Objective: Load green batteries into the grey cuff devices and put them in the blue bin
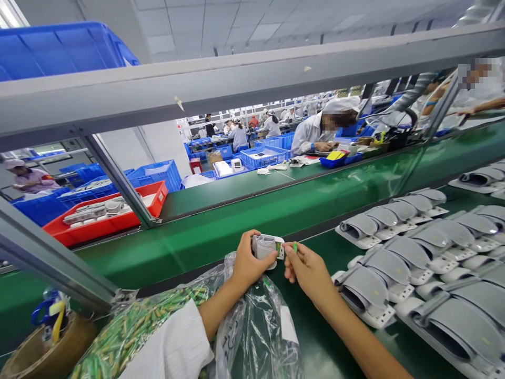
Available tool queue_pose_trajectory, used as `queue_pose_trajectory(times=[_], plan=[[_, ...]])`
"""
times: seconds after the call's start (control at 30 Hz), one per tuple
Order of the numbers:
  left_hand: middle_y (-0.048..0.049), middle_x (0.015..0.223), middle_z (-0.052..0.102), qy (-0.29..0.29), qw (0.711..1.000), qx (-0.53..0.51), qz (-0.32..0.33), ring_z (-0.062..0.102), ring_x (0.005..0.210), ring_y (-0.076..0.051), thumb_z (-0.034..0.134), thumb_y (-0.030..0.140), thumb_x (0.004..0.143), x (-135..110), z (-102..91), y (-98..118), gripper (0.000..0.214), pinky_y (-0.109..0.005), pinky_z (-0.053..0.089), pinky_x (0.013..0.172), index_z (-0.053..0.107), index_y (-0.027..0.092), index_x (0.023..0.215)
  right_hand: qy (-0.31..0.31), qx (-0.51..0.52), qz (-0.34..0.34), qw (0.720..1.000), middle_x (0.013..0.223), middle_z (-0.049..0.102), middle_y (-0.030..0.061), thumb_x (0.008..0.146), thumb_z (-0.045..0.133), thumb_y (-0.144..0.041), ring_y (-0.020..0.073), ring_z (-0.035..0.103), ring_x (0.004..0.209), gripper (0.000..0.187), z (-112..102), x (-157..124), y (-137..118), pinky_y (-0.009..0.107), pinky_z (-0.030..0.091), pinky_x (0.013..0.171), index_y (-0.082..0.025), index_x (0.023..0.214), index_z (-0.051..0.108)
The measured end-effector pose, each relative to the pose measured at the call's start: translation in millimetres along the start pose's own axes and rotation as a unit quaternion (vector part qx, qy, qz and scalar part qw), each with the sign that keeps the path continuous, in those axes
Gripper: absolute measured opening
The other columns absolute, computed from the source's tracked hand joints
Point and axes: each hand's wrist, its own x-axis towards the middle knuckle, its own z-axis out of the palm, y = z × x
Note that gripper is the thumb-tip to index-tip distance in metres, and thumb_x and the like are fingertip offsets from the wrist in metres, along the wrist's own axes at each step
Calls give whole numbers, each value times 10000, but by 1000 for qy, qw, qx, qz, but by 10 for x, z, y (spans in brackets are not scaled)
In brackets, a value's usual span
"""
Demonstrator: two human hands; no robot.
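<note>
My left hand (249, 263) is closed around a wrist blood pressure monitor (265, 245), a white unit with a rolled grey cuff. Its right end, turned towards my other hand, shows an opening with green and metallic parts inside. Close beside that end, my right hand (306, 268) pinches a small green battery (295, 246) between thumb and finger. Below my left forearm lies a clear plastic bag (252, 316) holding many green batteries with gold-coloured ends (145, 321). Rows of similar monitors with grey cuffs (398, 258) stand on the green surface to the right.
A tape roll (51, 350) with blue-handled scissors (45, 310) sits at lower left. Metal frame bars (252, 79) cross above. Beyond the green belt (221, 208) are a red tray (158, 202), blue crates and a co-worker in white (310, 134).
</note>
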Motion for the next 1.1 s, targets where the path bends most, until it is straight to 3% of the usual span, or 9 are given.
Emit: queue_pose_trajectory(times=[0.1,0.23,0.33,0.4,0.47,0.6,0.83,0.97,1.1], plan=[[-63,1205,673,-2,1000,3,-3,672,1083,-260,843,395,755,0,2,7,569,-404,530,957,568,252,1232,-3,-55,10,998,528,436,-97,889,589,-656,107,418,386,518,17,-17,76,240,354,373,-186,1090,674],[-79,1216,675,-3,1000,-1,1,672,1092,-267,852,400,756,2,-2,25,574,-410,537,952,576,247,1235,-19,-28,55,998,497,323,-122,861,512,-504,125,346,371,516,50,-45,99,264,344,378,-157,1204,679],[-77,1207,678,-9,1000,-8,8,674,1092,-266,859,399,749,6,-3,23,573,-406,544,947,585,246,1229,-10,-127,-29,991,586,554,-40,862,516,-456,146,469,422,501,43,-74,49,301,423,449,-171,1223,716],[-67,1193,684,-9,1000,-11,4,677,1073,-257,864,386,739,9,-2,15,571,-397,548,940,591,249,1222,1,-223,-110,969,751,715,34,888,509,-443,174,587,501,470,28,-88,20,327,482,528,-193,1222,727],[-64,1190,689,-5,1000,-15,-8,681,1057,-250,865,387,736,14,-1,6,572,-387,551,926,592,252,1221,2,-272,-142,952,866,775,66,912,490,-429,198,663,564,429,12,-94,18,343,518,583,-202,1214,695],[-64,1185,702,-4,999,-27,-32,688,1007,-240,853,418,743,27,-3,-3,585,-374,558,883,580,253,1233,-11,-278,-129,952,992,795,86,950,491,-451,198,707,574,283,-17,-83,73,333,525,580,-230,1092,595],[-55,1116,718,-22,996,-69,-48,686,917,-221,842,408,726,40,-18,22,586,-335,557,783,578,243,1222,-31,-338,-197,920,844,752,68,957,529,-389,239,723,760,208,-39,-68,165,355,542,710,-234,863,632],[-52,1119,717,-25,997,-64,-39,685,941,-221,838,406,732,42,-31,46,569,-332,559,796,588,243,1217,-49,-306,-198,930,895,770,65,925,573,-328,223,727,765,165,-28,-35,213,362,583,751,-218,964,691],[-56,1124,722,-21,996,-71,-44,696,942,-227,839,410,723,49,-33,59,575,-351,564,827,590,242,1213,-68,-268,-194,941,996,801,93,911,592,-301,232,766,825,241,-25,-11,230,392,628,818,-196,1075,733]])
